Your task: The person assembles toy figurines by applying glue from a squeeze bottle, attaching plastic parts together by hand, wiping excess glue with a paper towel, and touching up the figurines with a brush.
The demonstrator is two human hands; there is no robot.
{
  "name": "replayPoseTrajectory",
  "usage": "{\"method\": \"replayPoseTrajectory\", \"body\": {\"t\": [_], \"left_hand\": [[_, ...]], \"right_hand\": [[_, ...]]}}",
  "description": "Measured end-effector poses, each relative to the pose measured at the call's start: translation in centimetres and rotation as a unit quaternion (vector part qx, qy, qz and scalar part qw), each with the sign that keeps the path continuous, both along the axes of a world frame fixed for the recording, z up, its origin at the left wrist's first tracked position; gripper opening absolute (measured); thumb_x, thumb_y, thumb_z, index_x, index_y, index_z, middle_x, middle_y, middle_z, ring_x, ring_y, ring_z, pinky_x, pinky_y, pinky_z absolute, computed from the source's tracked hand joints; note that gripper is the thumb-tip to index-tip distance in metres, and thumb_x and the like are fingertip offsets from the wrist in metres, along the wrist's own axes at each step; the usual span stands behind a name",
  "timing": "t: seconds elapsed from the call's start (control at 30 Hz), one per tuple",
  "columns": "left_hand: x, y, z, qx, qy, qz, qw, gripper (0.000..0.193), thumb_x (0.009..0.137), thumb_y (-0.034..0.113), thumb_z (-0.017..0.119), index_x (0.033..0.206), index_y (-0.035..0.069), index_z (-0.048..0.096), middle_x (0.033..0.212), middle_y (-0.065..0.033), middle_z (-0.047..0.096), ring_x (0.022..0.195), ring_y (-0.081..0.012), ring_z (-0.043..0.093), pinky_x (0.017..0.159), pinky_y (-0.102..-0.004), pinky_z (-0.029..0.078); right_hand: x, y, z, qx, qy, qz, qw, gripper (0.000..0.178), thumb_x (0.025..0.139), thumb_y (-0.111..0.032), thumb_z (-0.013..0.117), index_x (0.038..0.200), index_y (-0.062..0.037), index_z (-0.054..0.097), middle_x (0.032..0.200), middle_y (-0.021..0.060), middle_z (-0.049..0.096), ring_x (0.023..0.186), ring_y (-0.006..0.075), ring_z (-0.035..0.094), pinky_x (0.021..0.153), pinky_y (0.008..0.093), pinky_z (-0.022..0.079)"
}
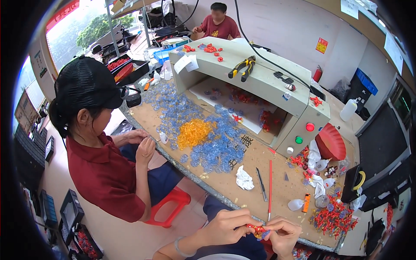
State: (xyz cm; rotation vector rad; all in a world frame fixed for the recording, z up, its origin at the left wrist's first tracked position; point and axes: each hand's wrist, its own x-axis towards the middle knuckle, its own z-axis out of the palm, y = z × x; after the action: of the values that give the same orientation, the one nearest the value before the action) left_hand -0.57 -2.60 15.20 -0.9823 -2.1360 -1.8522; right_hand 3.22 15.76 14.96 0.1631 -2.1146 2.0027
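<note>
My left hand (229, 225) and my right hand (282, 234) meet at the table's front edge. Between their fingertips is a small red plastic figure (256, 228) with blue and yellow parts, pinched from both sides; the fingers cover much of it. Just beyond lies a thin red-handled brush (270, 186), beside a dark slim pen-like tool (261, 184) and a crumpled white tissue (245, 178). To the right of my right hand a heap of red and blue small figures (333, 216) sits near an orange lighter (306, 203) and a small translucent bottle (295, 204).
Clear blue plastic pieces (219, 151) spread around a yellow heap (194, 132). A grey box-shaped machine (242, 82) with pliers (242, 68) on top stands behind. A red bowl (331, 143) leans at its right. One co-worker (102, 160) sits close on the left; another (216, 24) sits far back.
</note>
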Motion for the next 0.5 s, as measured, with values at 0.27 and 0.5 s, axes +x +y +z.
{"method": "replayPoseTrajectory", "body": {"t": [0.27,0.5], "left_hand": [[-0.3,-0.5,-0.3,0.007,-0.001,0.0,1.0,0.025,0.073,-0.007,0.068,0.097,0.002,0.067,0.069,-0.0073,0.054,0.055,-0.0187,0.06,0.048,-0.0293,0.045],[-0.1,-0.9,-0.8,0.011,-0.013,0.009,1.0,0.026,0.072,-0.007,0.068,0.097,0.002,0.067,0.068,-0.0077,0.054,0.054,-0.02,0.058,0.047,-0.0301,0.044]], "right_hand": [[0.0,-0.5,0.0,0.012,-0.008,-0.01,1.0,0.008,0.066,0.012,0.065,0.071,0.0064,0.068,0.07,0.0137,0.066,0.063,0.0167,0.061,0.059,0.0252,0.046],[-0.3,-1.1,0.8,-0.024,-0.056,0.016,0.998,0.007,0.067,0.009,0.069,0.073,0.0056,0.069,0.071,0.0135,0.066,0.064,0.0155,0.061,0.059,0.0245,0.046]]}}
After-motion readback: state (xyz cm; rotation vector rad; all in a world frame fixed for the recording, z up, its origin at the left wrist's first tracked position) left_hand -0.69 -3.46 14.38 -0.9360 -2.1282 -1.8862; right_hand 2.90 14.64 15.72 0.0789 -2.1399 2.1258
